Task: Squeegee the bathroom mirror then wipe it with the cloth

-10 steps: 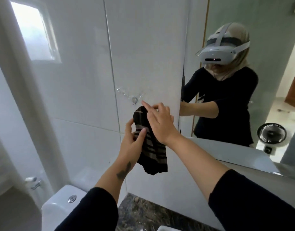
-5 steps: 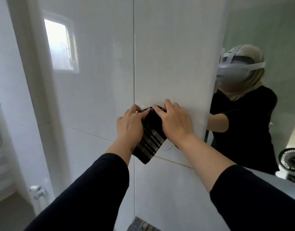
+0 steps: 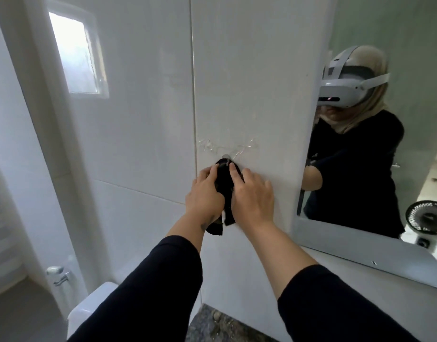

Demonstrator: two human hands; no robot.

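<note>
A dark striped cloth hangs against the white tiled wall, its top at a small metal wall hook. My left hand grips the cloth's left side and my right hand grips its right side, both pressed close to the wall. The cloth's lower end dangles below my wrists. The bathroom mirror is on the right, its white frame edge beside my right hand. No squeegee is in view.
A toilet cistern stands at the lower left, with a wall valve beside it. A dark stone counter lies below my arms. The window is at the upper left. A small fan shows reflected in the mirror.
Both hands lifted the cloth from in front of me up to the wall hook. The cloth is now bunched narrower between my hands, and the view swung left and closer to the wall.
</note>
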